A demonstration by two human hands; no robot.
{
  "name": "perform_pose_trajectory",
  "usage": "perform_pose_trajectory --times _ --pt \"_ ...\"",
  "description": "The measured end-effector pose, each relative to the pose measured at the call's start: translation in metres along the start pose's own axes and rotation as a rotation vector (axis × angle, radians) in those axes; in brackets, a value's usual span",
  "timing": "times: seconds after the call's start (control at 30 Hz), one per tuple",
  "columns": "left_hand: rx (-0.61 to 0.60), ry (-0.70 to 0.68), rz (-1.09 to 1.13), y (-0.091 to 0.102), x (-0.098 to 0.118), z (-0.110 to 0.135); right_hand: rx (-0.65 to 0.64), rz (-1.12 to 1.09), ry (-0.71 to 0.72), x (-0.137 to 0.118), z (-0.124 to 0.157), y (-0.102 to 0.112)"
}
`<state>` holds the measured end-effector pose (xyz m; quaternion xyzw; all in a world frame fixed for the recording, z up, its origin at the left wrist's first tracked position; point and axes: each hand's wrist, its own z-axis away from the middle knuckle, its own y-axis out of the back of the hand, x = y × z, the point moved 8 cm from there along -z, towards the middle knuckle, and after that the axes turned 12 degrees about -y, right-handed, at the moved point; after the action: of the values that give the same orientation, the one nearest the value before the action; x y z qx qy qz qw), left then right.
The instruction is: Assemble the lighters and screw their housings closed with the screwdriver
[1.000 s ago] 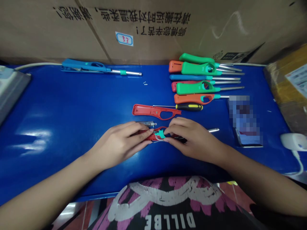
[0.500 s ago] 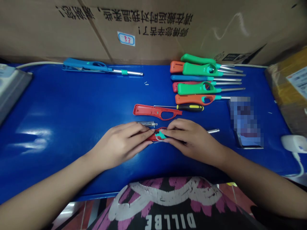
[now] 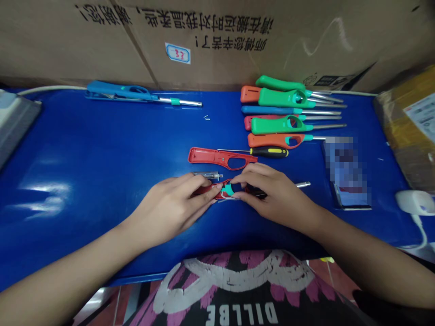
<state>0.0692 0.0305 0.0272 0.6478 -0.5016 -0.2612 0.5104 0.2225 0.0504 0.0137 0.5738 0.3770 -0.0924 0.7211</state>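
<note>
My left hand (image 3: 176, 203) is closed around the rear of an opened red lighter body (image 3: 218, 194), fingertips pressed on it. A teal trigger (image 3: 227, 190) and white wires sit inside that body. The thumb and fingers of my right hand (image 3: 275, 188) grip the trigger's right side; the hand hides much of the front end. Beyond it the lighter's metal tube (image 3: 303, 184) pokes out. A clear fuel tank (image 3: 211, 175) lies just past my left fingers. The matching red shell half (image 3: 204, 156) rests farther away, beside a black-and-yellow screwdriver (image 3: 270, 151).
Several assembled lighters (image 3: 282, 126) lie in a stack at the back right, near a phone (image 3: 353, 199). A blue lighter (image 3: 118, 92) is at the back left. Tiny metal pins (image 3: 207, 118) lie mid-table. A large carton (image 3: 220, 68) stands along the back edge.
My right fingers have lifted and spread slightly, now pinching the trigger's side, so more of the trigger and red body shows. My left hand stays on the body.
</note>
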Motion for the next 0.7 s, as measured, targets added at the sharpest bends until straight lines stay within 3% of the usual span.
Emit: perform_pose_trajectory --times 0.1,0.27,0.5,0.7 --pt "-0.005 0.0 -0.007 0.001 0.0 0.0 0.03 -0.001 -0.018 0.001 -0.002 0.006" --pt "0.011 0.015 0.003 0.003 -0.003 0.003 0.102 -0.032 -0.039 0.011 -0.002 0.039" --pt "0.024 0.046 0.048 0.003 -0.008 0.006 -0.211 0.072 -0.063 0.027 0.001 0.034" --pt "0.026 0.055 0.092 0.002 -0.008 0.006 -0.213 0.024 -0.089 0.026 -0.002 0.028"
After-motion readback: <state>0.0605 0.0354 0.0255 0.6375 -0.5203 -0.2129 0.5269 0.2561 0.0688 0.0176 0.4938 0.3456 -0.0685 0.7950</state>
